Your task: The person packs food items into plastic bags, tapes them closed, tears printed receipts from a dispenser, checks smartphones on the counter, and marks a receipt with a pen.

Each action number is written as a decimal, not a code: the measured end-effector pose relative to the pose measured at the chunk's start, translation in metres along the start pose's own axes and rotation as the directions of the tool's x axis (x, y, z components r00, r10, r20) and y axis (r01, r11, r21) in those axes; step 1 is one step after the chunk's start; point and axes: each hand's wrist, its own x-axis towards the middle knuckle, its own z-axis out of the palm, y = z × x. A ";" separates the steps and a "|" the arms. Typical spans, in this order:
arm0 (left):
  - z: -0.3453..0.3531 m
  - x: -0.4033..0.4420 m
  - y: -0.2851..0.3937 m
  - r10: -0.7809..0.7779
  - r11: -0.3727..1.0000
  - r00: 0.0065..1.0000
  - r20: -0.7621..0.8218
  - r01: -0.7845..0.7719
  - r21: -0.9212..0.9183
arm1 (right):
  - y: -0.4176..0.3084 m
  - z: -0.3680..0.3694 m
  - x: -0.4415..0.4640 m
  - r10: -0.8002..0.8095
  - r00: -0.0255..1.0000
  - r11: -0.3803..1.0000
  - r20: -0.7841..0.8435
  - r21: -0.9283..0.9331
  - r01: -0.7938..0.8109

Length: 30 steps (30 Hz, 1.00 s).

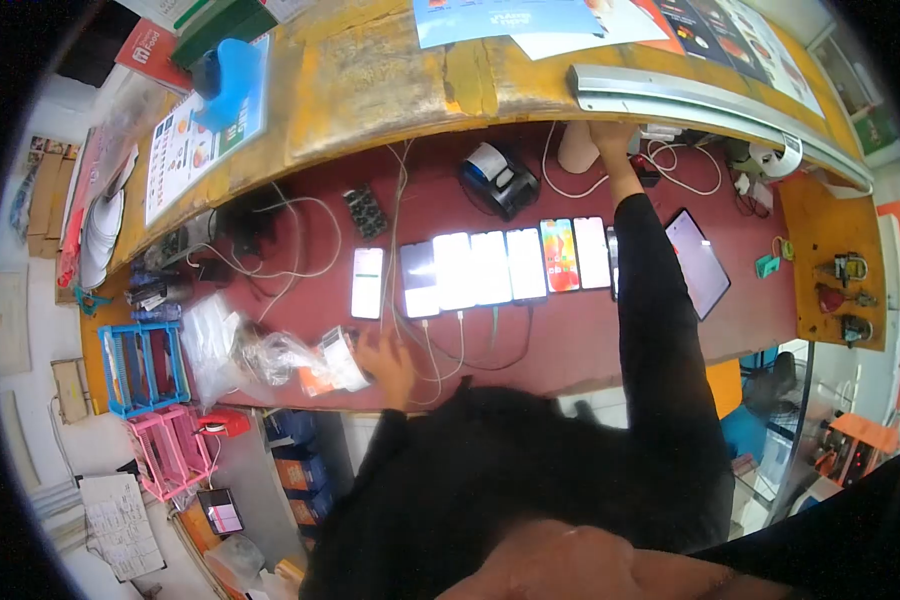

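Observation:
Beside a white and orange packet (pixel 342 362) near the front edge, my left hand (pixel 388 368) rests with its fingers apart, holding nothing. My right hand (pixel 613 137) reaches to the back of the red desk (pixel 590 345), next to a pale rounded object (pixel 577 148); its fingertips are hidden at the shelf edge. Between my arms several phones lie in a row, most with bright screens, among them one with a colourful screen (pixel 560 255). A separate phone (pixel 367 283) lies at the left, and a tablet (pixel 698 263) lies right of my right sleeve.
Cables (pixel 461 345) run over the desk. A black round device (pixel 500 180) stands at the back. Clear plastic bags (pixel 220 350) and blue (pixel 142 365) and pink racks (pixel 170 452) are at the left. A worn yellow shelf (pixel 370 85) overhangs the back.

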 end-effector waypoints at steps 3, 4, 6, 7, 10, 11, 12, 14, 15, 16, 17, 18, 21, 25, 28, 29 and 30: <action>0.003 0.003 0.003 -0.021 0.998 0.999 0.025 0.023 -0.060 | 0.030 0.018 -0.008 0.169 0.925 0.915 0.341 -0.402 -0.018; 0.003 0.003 0.004 -0.029 0.996 0.999 0.043 0.032 -0.087 | 0.034 0.019 -0.009 0.162 0.931 0.919 0.329 -0.393 -0.021; 0.006 0.005 0.006 -0.028 0.998 0.997 0.068 0.032 -0.061 | 0.039 0.018 -0.010 0.154 0.937 0.925 0.313 -0.379 -0.026; 0.007 0.006 0.008 -0.025 0.998 0.996 0.080 0.029 -0.051 | 0.041 0.018 -0.008 0.151 0.940 0.926 0.306 -0.375 -0.026; 0.009 0.010 0.015 -0.010 1.000 0.994 0.108 0.010 -0.006 | 0.043 0.016 -0.004 0.153 0.943 0.927 0.297 -0.374 -0.032; 0.010 0.010 0.017 -0.001 1.000 0.995 0.104 0.002 -0.017 | 0.044 0.015 -0.003 0.151 0.946 0.926 0.288 -0.377 -0.033; 0.010 0.011 0.019 0.009 1.000 0.995 0.099 -0.006 -0.028 | 0.043 0.014 -0.003 0.147 0.950 0.924 0.277 -0.380 -0.032; 0.009 0.010 0.022 0.016 0.999 0.996 0.089 -0.013 -0.033 | 0.031 0.007 -0.007 0.120 0.971 0.933 0.206 -0.357 -0.039; 0.008 0.011 0.023 0.014 1.000 0.996 0.083 -0.011 -0.027 | 0.018 0.000 -0.011 0.099 0.992 0.966 0.073 -0.247 -0.078; 0.008 0.011 0.024 0.010 1.000 0.997 0.072 -0.009 -0.022 | -0.006 -0.010 -0.013 0.096 0.995 0.989 -0.033 -0.107 -0.099; 0.007 0.012 0.025 0.006 1.000 0.998 0.064 -0.004 -0.030 | -0.065 -0.031 0.000 0.223 0.948 0.960 -0.228 0.219 -0.173; 0.005 0.011 0.026 0.004 0.999 0.998 0.058 -0.001 -0.037 | -0.075 -0.025 -0.015 0.095 0.995 0.979 -0.024 0.181 -0.090; 0.007 0.010 0.022 0.026 0.998 0.998 0.062 -0.022 -0.059 | -0.127 -0.019 -0.069 0.005 0.805 0.971 0.593 0.191 -0.146; -0.003 0.014 0.025 0.069 0.994 0.996 0.051 -0.065 -0.084 | -0.127 0.019 -0.123 0.173 0.626 0.916 0.760 0.109 -0.386; -0.005 0.006 0.020 0.012 0.996 1.000 -0.008 -0.012 -0.087 | -0.163 0.009 -0.118 0.435 0.555 0.888 0.709 -0.235 -0.395; -0.004 0.003 0.016 0.007 0.996 1.000 -0.017 -0.008 -0.085 | -0.175 0.009 -0.120 0.493 0.583 0.861 0.646 -0.264 -0.435; -0.003 0.001 0.014 0.003 0.996 1.000 -0.024 -0.005 -0.084 | -0.183 0.012 -0.117 0.536 0.554 0.835 0.638 -0.300 -0.462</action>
